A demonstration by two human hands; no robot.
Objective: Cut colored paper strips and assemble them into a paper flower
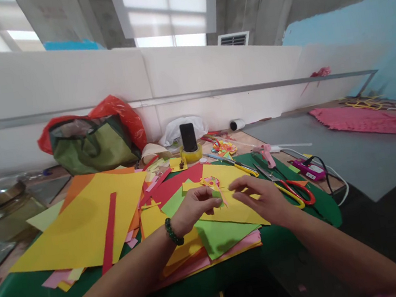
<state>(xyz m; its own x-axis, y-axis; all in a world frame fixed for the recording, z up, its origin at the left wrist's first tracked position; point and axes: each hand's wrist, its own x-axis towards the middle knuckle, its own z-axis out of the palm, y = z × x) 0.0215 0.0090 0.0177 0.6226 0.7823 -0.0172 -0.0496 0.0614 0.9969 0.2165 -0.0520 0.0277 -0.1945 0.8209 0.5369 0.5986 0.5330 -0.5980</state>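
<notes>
My left hand (196, 207), with a green bead bracelet on the wrist, is pinched on a small green paper piece (218, 196) with a pink strip. My right hand (259, 194) hovers just right of that piece with curled fingers, the fingertips close to it; I cannot make out whether it grips it. Both hands work over a stack of coloured paper sheets (217, 234): yellow, green, red and pink. A small yellow-and-pink paper ornament (210, 182) lies on the yellow sheet just behind the hands.
A large yellow sheet (79, 224) with a red strip (109, 232) lies left. Scissors (294, 191), a pink glue gun (267, 154) and a pink device (309, 169) with cables sit right. A bag (90, 144), tape roll (191, 154) with a phone, and a glass jar (3, 205) stand behind.
</notes>
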